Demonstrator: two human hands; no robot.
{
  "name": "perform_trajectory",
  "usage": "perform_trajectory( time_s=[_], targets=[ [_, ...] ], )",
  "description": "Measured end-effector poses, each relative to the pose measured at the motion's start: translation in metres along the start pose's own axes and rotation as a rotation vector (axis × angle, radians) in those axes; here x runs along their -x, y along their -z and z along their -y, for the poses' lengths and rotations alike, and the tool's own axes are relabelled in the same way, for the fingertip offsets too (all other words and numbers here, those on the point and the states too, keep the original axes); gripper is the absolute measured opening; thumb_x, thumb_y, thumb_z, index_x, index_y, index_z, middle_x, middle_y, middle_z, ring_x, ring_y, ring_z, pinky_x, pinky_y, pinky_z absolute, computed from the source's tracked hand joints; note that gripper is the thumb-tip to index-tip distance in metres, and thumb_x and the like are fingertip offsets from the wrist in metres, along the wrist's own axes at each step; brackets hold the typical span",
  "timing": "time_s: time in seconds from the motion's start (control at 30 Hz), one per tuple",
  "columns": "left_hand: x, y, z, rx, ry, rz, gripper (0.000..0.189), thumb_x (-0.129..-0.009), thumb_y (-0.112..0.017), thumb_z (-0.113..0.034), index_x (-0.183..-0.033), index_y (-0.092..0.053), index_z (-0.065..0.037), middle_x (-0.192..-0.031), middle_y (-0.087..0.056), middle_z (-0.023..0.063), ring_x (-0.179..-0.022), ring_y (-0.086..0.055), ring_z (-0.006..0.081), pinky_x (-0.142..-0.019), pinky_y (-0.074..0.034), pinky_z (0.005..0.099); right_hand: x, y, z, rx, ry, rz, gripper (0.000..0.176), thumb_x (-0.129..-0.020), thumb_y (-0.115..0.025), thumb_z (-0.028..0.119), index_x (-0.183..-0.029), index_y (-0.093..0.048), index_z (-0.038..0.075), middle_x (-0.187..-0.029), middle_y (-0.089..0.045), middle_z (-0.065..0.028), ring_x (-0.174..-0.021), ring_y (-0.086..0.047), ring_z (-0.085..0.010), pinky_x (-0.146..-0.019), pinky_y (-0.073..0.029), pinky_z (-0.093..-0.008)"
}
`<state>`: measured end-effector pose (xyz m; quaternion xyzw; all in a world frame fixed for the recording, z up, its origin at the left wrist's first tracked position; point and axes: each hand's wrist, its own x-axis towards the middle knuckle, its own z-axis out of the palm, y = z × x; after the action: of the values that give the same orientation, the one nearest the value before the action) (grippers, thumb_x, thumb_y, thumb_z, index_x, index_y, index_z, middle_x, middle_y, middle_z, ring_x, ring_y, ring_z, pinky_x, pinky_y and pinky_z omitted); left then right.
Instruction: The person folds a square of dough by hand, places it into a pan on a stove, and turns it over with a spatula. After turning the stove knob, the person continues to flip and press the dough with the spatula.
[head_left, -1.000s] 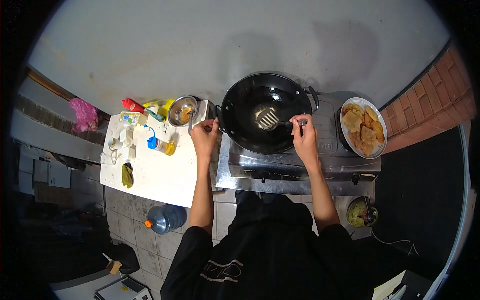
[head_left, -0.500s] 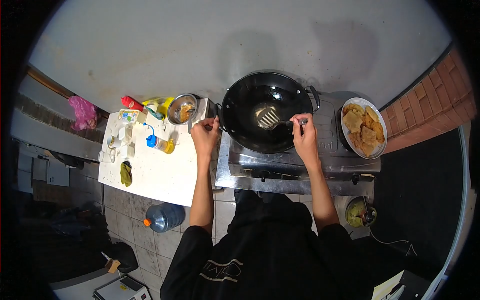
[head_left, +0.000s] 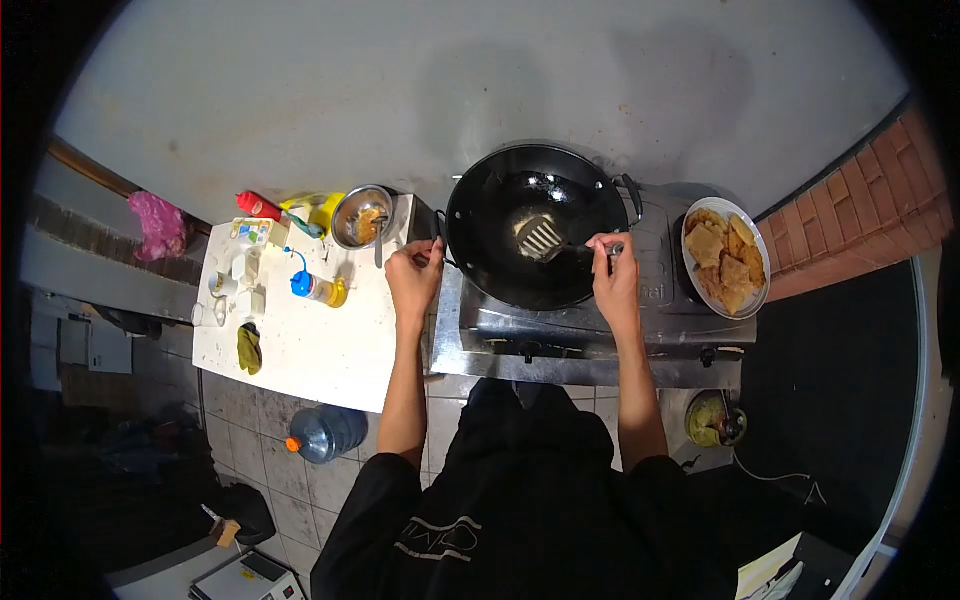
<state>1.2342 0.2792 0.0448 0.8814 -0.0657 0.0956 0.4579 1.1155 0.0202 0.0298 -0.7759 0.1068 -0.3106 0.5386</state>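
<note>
A black wok (head_left: 500, 265) sits on the steel gas stove (head_left: 480, 330), with a shiny patch of oil and something pale at its bottom. My left hand (head_left: 412, 280) is closed at the wok's left loop handle (head_left: 440, 228), thumb and fingers pinched on it. A slotted spatula (head_left: 541, 238) is gripped by its handle in my right hand (head_left: 617, 272), over the wok's right side. Its slotted head rests low in the wok on the pale spot.
On the right stands a white plate (head_left: 764, 285) of fried pieces. The white table (head_left: 320, 360) on the left bears a metal bowl (head_left: 346, 222), a blue-capped oil bottle (head_left: 318, 289), a red bottle (head_left: 258, 206) and small containers. A water jug (head_left: 330, 435) lies below on the floor.
The spatula's head has shifted very slightly in the wok and my right hand sits a little lower. My left hand stays at the wok's handle. The whole view has moved slightly.
</note>
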Motion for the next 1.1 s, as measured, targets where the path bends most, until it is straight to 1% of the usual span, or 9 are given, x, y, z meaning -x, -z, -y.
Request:
perform_trajectory(
  time_s=[0.07, 0.17, 0.3, 0.37, 0.43, 0.53, 0.73, 0.87, 1.1],
  targets=[
    [-0.003, 0.002, 0.006, 0.006, 0.017, 0.043, 0.025, -0.081, -0.072, -0.02, -0.082, -0.071, 0.005, -0.062, -0.065, 0.013, -0.053, -0.061, 0.017, -0.055, -0.048, 0.0291, 0.0, 0.001, 0.004, -0.032, -0.047, 0.004, 0.008, -0.095, -0.052, 0.005, -0.099, -0.047, 0.001, -0.088, -0.064, -0.0119, -0.067, -0.059, -0.0168, -0.062, -0.048, -0.0301],
    [-0.008, 0.004, 0.008, 0.002, -0.025, 0.08, 0.025, -0.08, -0.073, -0.021, -0.083, -0.071, 0.004, -0.063, -0.066, 0.0126, -0.054, -0.062, 0.0176, -0.056, -0.048, 0.0296, 0.001, -0.004, 0.012, 0.009, -0.018, -0.031, 0.008, -0.095, -0.052, 0.004, -0.1, -0.046, 0.001, -0.088, -0.064, -0.0096, -0.062, -0.054, -0.0116, -0.057, -0.045, -0.0269],
    [-0.01, 0.006, 0.013, 0.012, -0.047, 0.109, 0.024, -0.079, -0.074, -0.021, -0.083, -0.071, 0.003, -0.062, -0.065, 0.011, -0.053, -0.062, 0.0169, -0.055, -0.048, 0.0293, 0.004, -0.012, 0.021, 0.018, -0.034, -0.082, 0.008, -0.096, -0.051, 0.004, -0.1, -0.047, -0.001, -0.09, -0.064, -0.0097, -0.063, -0.054, -0.0104, -0.057, -0.045, -0.0255],
    [-0.011, 0.009, 0.012, 0.042, -0.004, 0.165, 0.024, -0.079, -0.074, -0.021, -0.083, -0.072, 0.003, -0.06, -0.064, 0.0096, -0.052, -0.06, 0.0157, -0.054, -0.047, 0.0285, 0.004, -0.016, 0.03, -0.115, -0.045, -0.179, 0.006, -0.098, -0.049, 0.006, -0.099, -0.047, 0.001, -0.097, -0.063, -0.0086, -0.064, -0.051, -0.0061, -0.057, -0.041, -0.0202],
    [-0.012, 0.01, 0.015, 0.061, -0.035, 0.163, 0.024, -0.079, -0.074, -0.022, -0.082, -0.072, 0.002, -0.059, -0.062, 0.0083, -0.051, -0.059, 0.0149, -0.052, -0.045, 0.028, 0.005, -0.018, 0.034, -0.153, 0.001, -0.218, 0.011, -0.097, -0.05, 0.007, -0.099, -0.048, -0.003, -0.094, -0.063, -0.011, -0.064, -0.054, -0.0083, -0.058, -0.046, -0.0231],
    [-0.013, 0.012, 0.01, 0.064, -0.018, 0.172, 0.024, -0.079, -0.074, -0.022, -0.082, -0.072, 0.002, -0.06, -0.062, 0.008, -0.051, -0.058, 0.0147, -0.052, -0.045, 0.028, 0.013, -0.018, 0.04, 0.037, -0.096, -0.203, 0.015, -0.097, -0.052, 0.01, -0.101, -0.048, -0.003, -0.095, -0.065, -0.0102, -0.065, -0.058, -0.0093, -0.059, -0.047, -0.0234],
    [-0.022, 0.014, 0.017, 0.069, -0.006, 0.261, 0.024, -0.079, -0.075, -0.021, -0.081, -0.071, 0.002, -0.059, -0.062, 0.0078, -0.051, -0.058, 0.0146, -0.053, -0.045, 0.0285, 0.018, -0.036, 0.03, 0.055, -0.086, -0.22, 0.013, -0.097, -0.051, 0.011, -0.1, -0.048, -0.002, -0.094, -0.065, -0.0102, -0.064, -0.058, -0.0124, -0.058, -0.047, -0.0259],
    [-0.019, 0.016, 0.012, 0.036, -0.031, 0.232, 0.024, -0.08, -0.075, -0.021, -0.08, -0.071, 0.002, -0.058, -0.062, 0.0072, -0.05, -0.058, 0.0143, -0.053, -0.045, 0.0285, 0.026, -0.041, 0.026, 0.079, -0.142, -0.217, 0.014, -0.097, -0.051, 0.011, -0.1, -0.048, -0.001, -0.094, -0.065, -0.0106, -0.065, -0.058, -0.0132, -0.059, -0.047, -0.0276],
    [-0.022, 0.014, 0.009, 0.043, -0.041, 0.225, 0.024, -0.08, -0.075, -0.021, -0.078, -0.071, 0.003, -0.058, -0.061, 0.0065, -0.05, -0.056, 0.0124, -0.052, -0.044, 0.0271, 0.025, -0.044, 0.026, 0.086, -0.081, -0.243, 0.01, -0.096, -0.051, 0.007, -0.099, -0.046, -0.001, -0.092, -0.063, -0.015, -0.075, -0.063, -0.0223, -0.065, -0.048, -0.0296]
  ],
)
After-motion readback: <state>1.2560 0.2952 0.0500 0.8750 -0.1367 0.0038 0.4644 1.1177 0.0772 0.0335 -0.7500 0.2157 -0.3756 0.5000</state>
